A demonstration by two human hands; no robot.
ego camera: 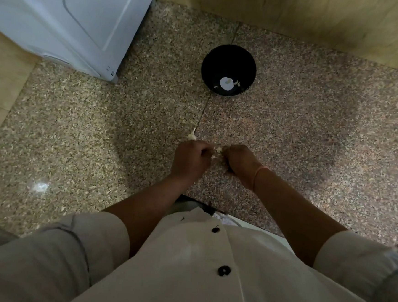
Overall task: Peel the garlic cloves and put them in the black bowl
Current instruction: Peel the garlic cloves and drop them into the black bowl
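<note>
A black bowl [229, 58] stands on the speckled granite counter [100, 119], beyond my hands. Inside it lie a few pale peeled garlic cloves [238, 83] around a white glare spot. My left hand [190, 158] and my right hand [238, 162] meet over the counter, fingers curled, both pinching a small white garlic clove [217, 150] between them. A garlic piece with a stem [192, 136] lies on the counter just beyond my left hand's knuckles, partly hidden by it.
A white appliance [68, 16] stands at the back left of the counter. A wooden wall [311, 16] runs along the back. The counter's front edge sits close to my white buttoned shirt [195, 269]. A seam [205, 108] runs from the bowl toward my hands.
</note>
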